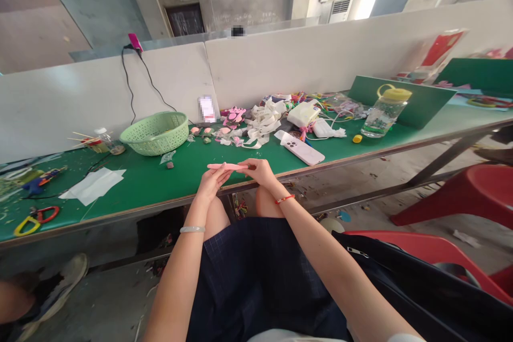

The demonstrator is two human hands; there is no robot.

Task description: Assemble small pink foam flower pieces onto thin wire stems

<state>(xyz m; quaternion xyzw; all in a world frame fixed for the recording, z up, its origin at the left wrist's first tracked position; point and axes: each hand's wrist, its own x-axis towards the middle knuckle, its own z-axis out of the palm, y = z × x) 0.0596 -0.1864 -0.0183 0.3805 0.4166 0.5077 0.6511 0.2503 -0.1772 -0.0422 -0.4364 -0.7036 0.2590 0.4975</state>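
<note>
At the front edge of the green table (pixel 192 176), a slim pink strip (pixel 237 167) stretches sideways between my two hands. What it is made of I cannot tell. My left hand (pixel 214 180) holds its left part between thumb and fingers, with the tip sticking out to the left. On the right end, the fingers of my right hand (pixel 258 171) pinch it. A small brownish lump (pixel 170 165) and a clear scrap of plastic (pixel 167 157) lie left of my hands. Behind them are several small pink and grey pieces (pixel 207 131).
A green basket (pixel 156 136) stands at the left, near white paper (pixel 96 184) and scissors (pixel 37 220). To the right are a phone (pixel 302 149), a pile of white strips (pixel 266 120) and a water bottle (pixel 382 115). Red stools (pixel 468 192) stand at the right.
</note>
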